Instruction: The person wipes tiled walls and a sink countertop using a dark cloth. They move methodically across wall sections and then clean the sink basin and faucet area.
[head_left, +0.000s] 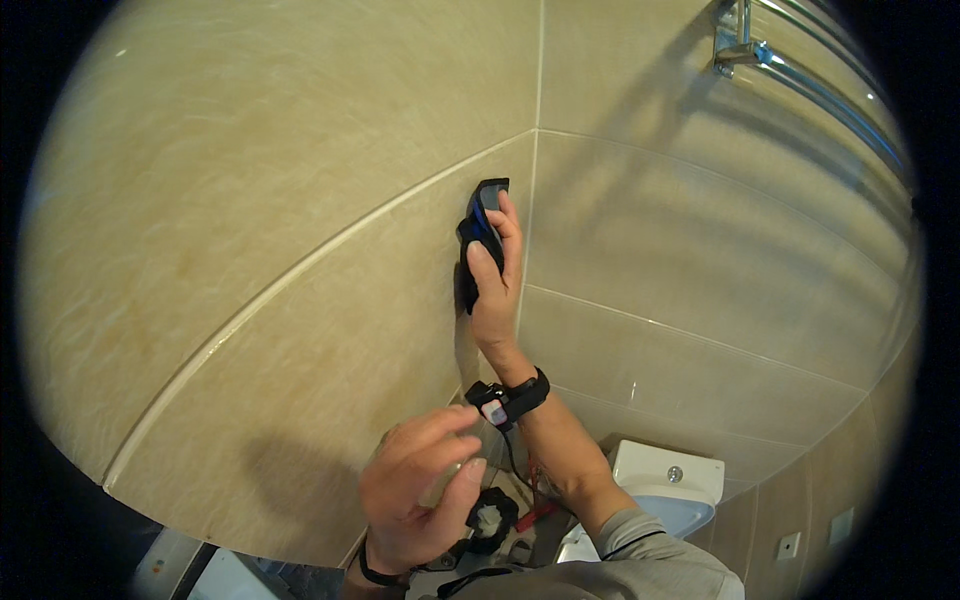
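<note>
My right hand (495, 277) grips a black, blue and grey hand tool (471, 225) against the beige wall tile (390, 300), just left of the room's corner. The tool stands nearly upright, its upper end slightly bent over; its exact kind cannot be told. Around my right wrist is a black strap (529, 397) with a small device and a cable hanging from it. Lower down, my left hand (424, 480) is raised in front of the wall, fingers apart and holding nothing. Its fingertips come close to the wrist device in the picture.
A chrome towel rack (810, 82) juts from the right wall. Below stands a white toilet with its cistern (667, 469). On the floor are a black bag (491, 517) with whitish material inside and a red object (536, 517). A switch plate (788, 547) is at lower right.
</note>
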